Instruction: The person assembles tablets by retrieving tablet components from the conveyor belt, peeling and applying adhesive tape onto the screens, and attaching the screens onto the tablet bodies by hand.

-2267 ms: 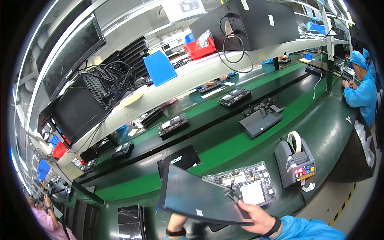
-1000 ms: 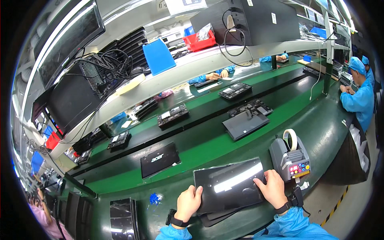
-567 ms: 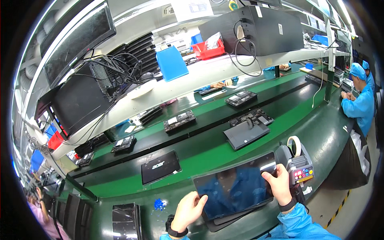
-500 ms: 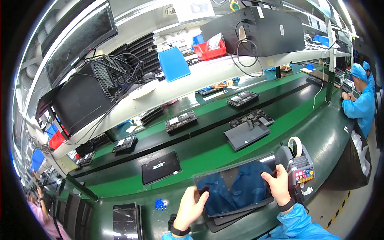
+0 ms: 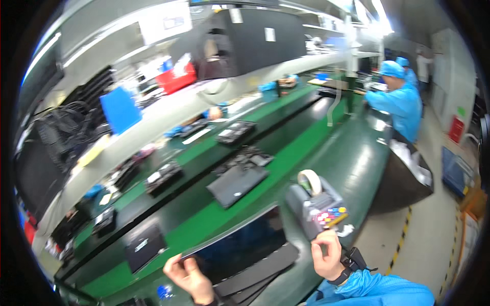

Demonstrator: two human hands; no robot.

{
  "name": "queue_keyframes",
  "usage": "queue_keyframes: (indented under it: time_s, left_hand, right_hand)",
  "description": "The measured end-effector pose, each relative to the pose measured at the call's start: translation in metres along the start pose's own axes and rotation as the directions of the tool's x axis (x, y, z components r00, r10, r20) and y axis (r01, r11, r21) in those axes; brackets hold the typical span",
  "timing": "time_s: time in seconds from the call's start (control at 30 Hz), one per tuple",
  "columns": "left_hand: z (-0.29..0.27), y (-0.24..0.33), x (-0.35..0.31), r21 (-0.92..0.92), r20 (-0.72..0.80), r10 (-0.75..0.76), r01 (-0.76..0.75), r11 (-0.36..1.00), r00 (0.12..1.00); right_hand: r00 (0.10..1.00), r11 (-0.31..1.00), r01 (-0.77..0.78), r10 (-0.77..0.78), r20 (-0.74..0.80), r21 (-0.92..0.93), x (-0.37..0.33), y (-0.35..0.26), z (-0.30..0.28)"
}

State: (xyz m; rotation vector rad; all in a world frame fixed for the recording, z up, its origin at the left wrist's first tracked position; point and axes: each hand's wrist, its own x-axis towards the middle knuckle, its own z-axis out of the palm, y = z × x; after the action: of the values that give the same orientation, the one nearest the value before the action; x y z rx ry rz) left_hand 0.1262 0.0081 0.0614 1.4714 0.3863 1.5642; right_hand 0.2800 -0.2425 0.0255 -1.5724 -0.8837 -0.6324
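Observation:
My left hand (image 5: pixel 191 278) pinches the left corner of a dark, glossy screen panel (image 5: pixel 242 247), its thumb over the front. The panel leans tilted above a flat black laptop part (image 5: pixel 263 273), which seems to lie on more dark parts. My right hand (image 5: pixel 327 254) is off the panel, fingers curled together just in front of a grey tape dispenser (image 5: pixel 312 206). Whether anything sits between those fingers is blurred. A roll of pale tape (image 5: pixel 310 182) stands on top of the dispenser, and lit coloured buttons cover its front.
On the green conveyor bench beyond lie a black laptop lid (image 5: pixel 145 248), a grey laptop cover (image 5: pixel 238 184) and several opened laptop bases (image 5: pixel 236 131). A shelf (image 5: pixel 245 86) with cables and bins runs above. Co-workers in blue (image 5: pixel 400 104) sit at the right, past a dark bag (image 5: pixel 403 178).
The view has swung to the right. My right hand has let go of the panel's right edge and moved to the tape dispenser; my left hand still grips the panel.

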Motion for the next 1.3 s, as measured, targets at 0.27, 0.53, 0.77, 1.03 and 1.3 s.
queue_keyframes:
  time_s: [0.27, 0.53, 0.77, 1.03, 1.3]
  left_hand:
    - [-0.002, -0.016, 0.001, 0.013, -0.001, 0.085, -0.085, 0.996, 0.996]
    - [0.014, -0.004, -0.001, -0.125, 0.079, 0.016, -0.006, 0.992, 0.997]
    - [0.008, -0.002, 0.006, -0.047, 0.051, 0.058, -0.056, 0.997, 0.997]
    - [0.006, -0.004, 0.004, -0.028, 0.050, 0.018, -0.016, 0.999, 0.999]
    - [0.009, -0.003, 0.005, -0.037, 0.029, 0.072, -0.071, 0.997, 0.997]
  right_hand:
    - [0.429, 0.225, -0.803, 0.861, 0.274, 0.552, -0.007, 0.035, -0.048]
    - [0.849, 0.793, -0.459, 0.525, -0.066, 0.399, 0.062, -0.007, -0.065]
    - [0.356, 0.759, 0.513, -0.613, 0.705, 0.401, 0.174, -0.116, 0.086]
    - [0.233, 0.521, 0.815, -0.696, 0.679, 0.254, 0.181, -0.128, 0.148]
    - [0.263, 0.443, 0.877, -0.765, 0.588, 0.186, 0.140, -0.105, 0.134]
